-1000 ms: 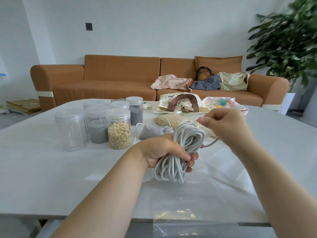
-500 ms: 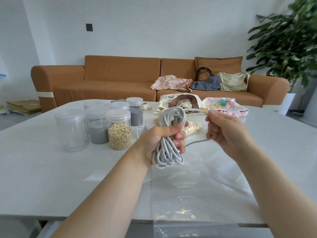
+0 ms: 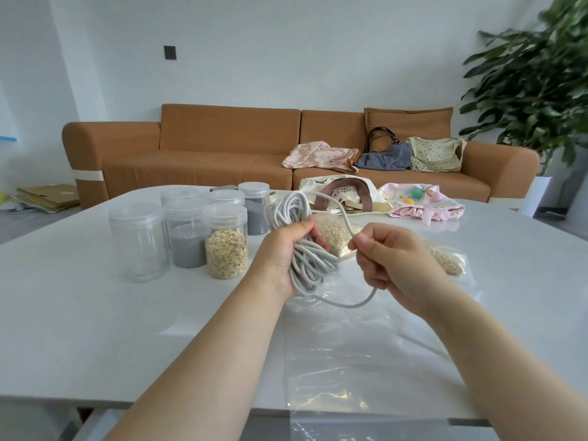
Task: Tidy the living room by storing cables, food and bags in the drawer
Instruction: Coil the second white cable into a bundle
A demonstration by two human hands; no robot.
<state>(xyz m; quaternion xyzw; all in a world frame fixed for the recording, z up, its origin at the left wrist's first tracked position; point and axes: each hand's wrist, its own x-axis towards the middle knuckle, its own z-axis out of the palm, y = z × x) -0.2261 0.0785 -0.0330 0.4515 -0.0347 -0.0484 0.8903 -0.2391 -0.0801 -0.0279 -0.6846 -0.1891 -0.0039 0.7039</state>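
1. Winding the grey cable coil [image 3: 313,265] above the white table [image 3: 95,313], we judge the job is wrapping the loose tail [image 3: 350,305] round the bundle. Each turn should be pulled snug and the end tucked, so the bundle slips cleanly into the clear plastic bag [image 3: 366,361] lying underneath.
2. Head view: our left hand [image 3: 284,253] is curled tight round the coil's middle, with loops sticking out above and below, just in front of the oat bag [image 3: 337,233].
3. Our right hand [image 3: 393,264] sits just beside the coil, fingers curled and pinching the tail, which droops in a loop under both hands.
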